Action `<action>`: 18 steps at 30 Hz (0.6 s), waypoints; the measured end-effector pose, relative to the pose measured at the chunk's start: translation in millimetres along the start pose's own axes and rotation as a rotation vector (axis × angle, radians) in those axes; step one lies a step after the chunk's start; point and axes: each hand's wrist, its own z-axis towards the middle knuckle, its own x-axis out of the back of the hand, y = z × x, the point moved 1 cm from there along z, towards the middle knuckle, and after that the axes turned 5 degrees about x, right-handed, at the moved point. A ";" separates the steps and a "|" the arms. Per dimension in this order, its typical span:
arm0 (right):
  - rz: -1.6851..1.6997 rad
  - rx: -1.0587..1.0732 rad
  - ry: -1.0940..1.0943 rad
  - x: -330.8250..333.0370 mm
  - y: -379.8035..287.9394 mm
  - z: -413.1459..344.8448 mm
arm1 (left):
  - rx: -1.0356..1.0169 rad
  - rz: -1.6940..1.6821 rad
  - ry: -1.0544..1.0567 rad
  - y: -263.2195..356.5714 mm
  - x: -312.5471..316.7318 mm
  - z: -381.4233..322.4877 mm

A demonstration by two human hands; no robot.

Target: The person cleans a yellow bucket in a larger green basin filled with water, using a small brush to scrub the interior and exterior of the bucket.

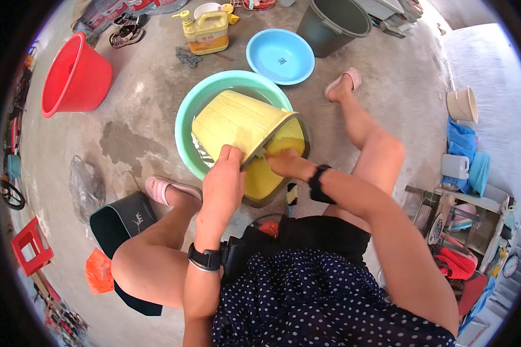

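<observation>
A yellow plastic trash bin with a dark grey rim lies tilted on its side in a mint-green basin that holds some water. Its mouth faces toward me and to the right. My left hand grips the near side of the bin at the rim, thumb by the edge. My right hand reaches into the mouth, fingers bent near the inner wall. Something small and pale shows at its fingertips, too unclear to name. A scrub brush with black and yellowish bristles lies just below the bin.
Beyond the basin are a light-blue basin, a dark bucket and a yellow pump jug. A red bucket stands at left. A dark green box-like container and a plastic bag are by my left leg.
</observation>
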 end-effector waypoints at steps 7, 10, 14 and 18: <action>-0.144 0.047 0.721 -38.0 53.3 57.9 | -0.035 -0.033 -0.021 12.8 -8.8 10.5; -0.039 -0.118 0.093 23.3 11.6 22.6 | 0.009 0.017 -0.011 -4.5 -2.8 0.7; -0.038 -0.107 -0.131 40.0 17.6 -70.8 | -0.038 -0.003 0.031 1.1 -7.2 7.5; -0.074 -0.196 -0.350 61.2 1.2 -116.7 | -0.065 0.027 0.080 -1.9 -12.6 10.2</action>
